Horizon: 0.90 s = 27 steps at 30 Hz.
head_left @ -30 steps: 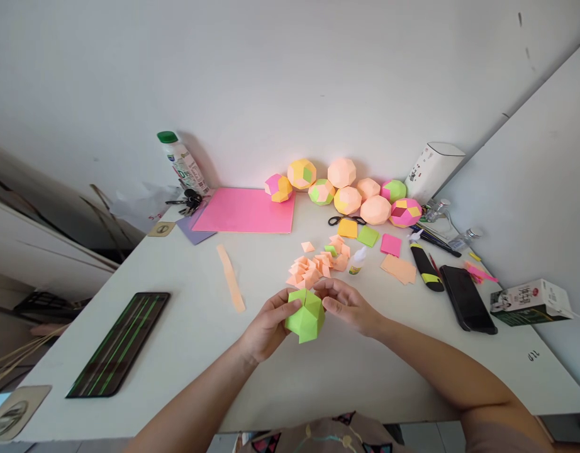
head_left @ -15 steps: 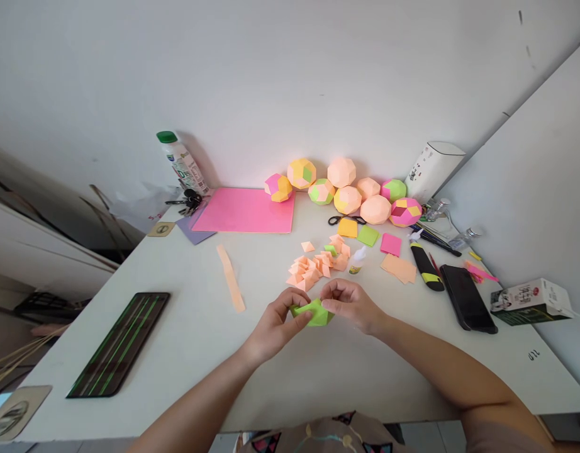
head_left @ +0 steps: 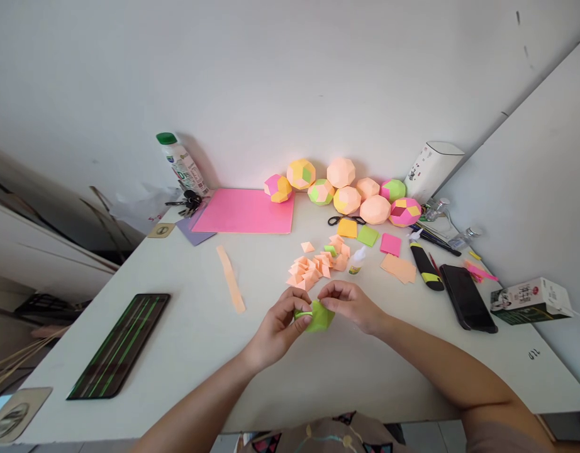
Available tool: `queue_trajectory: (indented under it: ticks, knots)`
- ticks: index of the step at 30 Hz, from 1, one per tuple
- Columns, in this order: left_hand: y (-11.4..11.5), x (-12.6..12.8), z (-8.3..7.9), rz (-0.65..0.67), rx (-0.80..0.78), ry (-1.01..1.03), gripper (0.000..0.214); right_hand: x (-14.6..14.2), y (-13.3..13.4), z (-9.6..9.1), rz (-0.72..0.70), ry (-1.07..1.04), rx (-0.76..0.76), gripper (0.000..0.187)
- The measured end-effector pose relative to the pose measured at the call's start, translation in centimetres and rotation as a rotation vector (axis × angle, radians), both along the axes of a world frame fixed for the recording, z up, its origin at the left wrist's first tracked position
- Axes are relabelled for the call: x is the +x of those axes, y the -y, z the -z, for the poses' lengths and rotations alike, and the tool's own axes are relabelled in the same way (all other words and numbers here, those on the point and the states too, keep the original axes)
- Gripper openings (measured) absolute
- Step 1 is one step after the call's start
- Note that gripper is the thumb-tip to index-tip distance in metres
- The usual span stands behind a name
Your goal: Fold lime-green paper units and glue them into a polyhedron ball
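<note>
Between my two hands is a light green folded paper piece [head_left: 321,316], held just above the table near its front. My left hand [head_left: 286,319] is closed on its left side, thumb in front and fingers behind. With thumb and forefinger my right hand [head_left: 347,304] pinches its upper right edge. Just beyond the hands lies a pile of folded peach paper pieces [head_left: 305,272], with one small green piece [head_left: 330,250] among them. A small white glue bottle [head_left: 357,260] stands right of the pile.
Faceted paper balls [head_left: 341,172] line the wall. Black-handled scissors [head_left: 346,220], square paper stacks [head_left: 367,235], a utility knife [head_left: 426,267], a phone [head_left: 468,298] and a milk carton [head_left: 530,301] lie right. A peach strip [head_left: 231,279], pink sheet [head_left: 245,211] and dark striped tray [head_left: 120,346] lie left.
The green paper piece has been turned and tilted between my hands, showing more of its right side. My right hand has shifted slightly left; the things on the table stay put.
</note>
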<state>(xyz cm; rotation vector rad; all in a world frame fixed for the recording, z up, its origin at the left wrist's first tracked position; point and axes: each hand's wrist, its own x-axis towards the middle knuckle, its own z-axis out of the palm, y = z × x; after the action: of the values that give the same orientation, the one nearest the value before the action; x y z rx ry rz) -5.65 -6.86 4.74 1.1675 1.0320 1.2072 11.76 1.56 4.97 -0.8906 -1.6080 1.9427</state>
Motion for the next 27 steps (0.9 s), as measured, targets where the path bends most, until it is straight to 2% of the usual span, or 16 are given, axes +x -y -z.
queue_trajectory:
  ticks: [3, 6, 8, 9, 11, 13, 15, 17, 19, 21, 24, 27]
  knots:
    - [-0.1, 0.0, -0.2, 0.017, -0.097, 0.063, 0.017, 0.3, -0.3, -0.8, -0.044, 0.111, 0.186, 0.017]
    - [-0.2, 0.0, -0.2, -0.008, -0.185, 0.142, 0.019, 1.6, -1.1, -2.0, -0.096, 0.339, 0.532, 0.016]
    - [-0.3, 0.0, -0.1, -0.018, -0.25, 0.204, 0.02, 3.1, -1.9, -2.9, -0.176, 0.602, 0.772, 0.017]
    - [-0.3, 0.0, -0.1, -0.016, -0.286, 0.232, 0.021, 3.8, -2.4, -3.3, -0.22, 0.749, 0.834, 0.022]
    - [-0.3, 0.1, -0.1, -0.006, -0.354, 0.273, 0.022, 5.1, -3.3, -4.0, -0.268, 0.997, 0.862, 0.029]
    - [-0.3, 0.2, -0.1, 0.008, -0.392, 0.294, 0.022, 5.8, -4.2, -4.3, -0.215, 1.13, 0.852, 0.025]
    - [-0.2, 0.3, -0.2, 0.015, -0.413, 0.3, 0.021, 6.0, -5.1, -4.0, -0.109, 1.119, 0.819, 0.026]
    - [-0.3, 0.3, -0.2, 0.015, -0.425, 0.305, 0.021, 5.9, -6.1, -3.1, -0.017, 1.013, 0.711, 0.042]
    - [-0.3, 0.3, -0.3, 0.012, -0.428, 0.32, 0.021, 5.8, -7.0, -1.8, 0.099, 0.939, 0.596, 0.049]
    - [-0.4, 0.3, -0.3, 0.014, -0.43, 0.338, 0.021, 5.5, -7.7, -0.1, 0.211, 0.904, 0.55, 0.057]
    - [-0.6, 0.2, -0.1, 0.02, -0.436, 0.357, 0.018, 4.7, -8.4, 2.0, 0.342, 0.762, 0.626, 0.06]
    - [-0.7, 0.1, 0.0, 0.02, -0.444, 0.369, 0.017, 3.4, -9.0, 2.9, 0.392, 0.627, 0.822, 0.057]
